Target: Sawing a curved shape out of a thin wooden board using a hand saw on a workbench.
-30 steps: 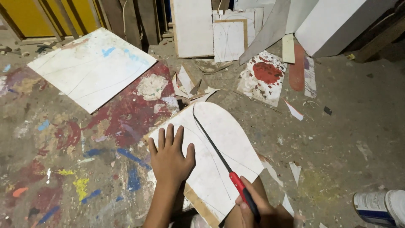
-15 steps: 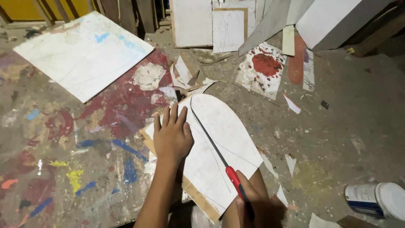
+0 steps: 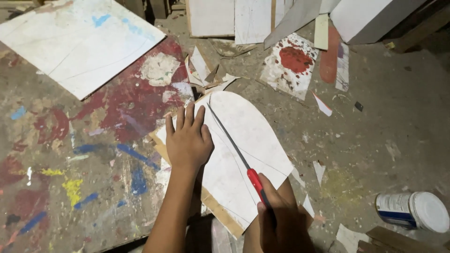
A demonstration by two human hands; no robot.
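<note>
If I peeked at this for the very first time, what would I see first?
First you'd see the two hands in the middle: the left hand lies flat on a white board with a rounded top, and the right hand grips a long thin blade with a red handle resting across it. To the left, the floor is splashed with red, blue and yellow paint.

Left hand (image 3: 188, 143) lies flat, fingers spread; right hand (image 3: 281, 220) closed in a grip.
</note>
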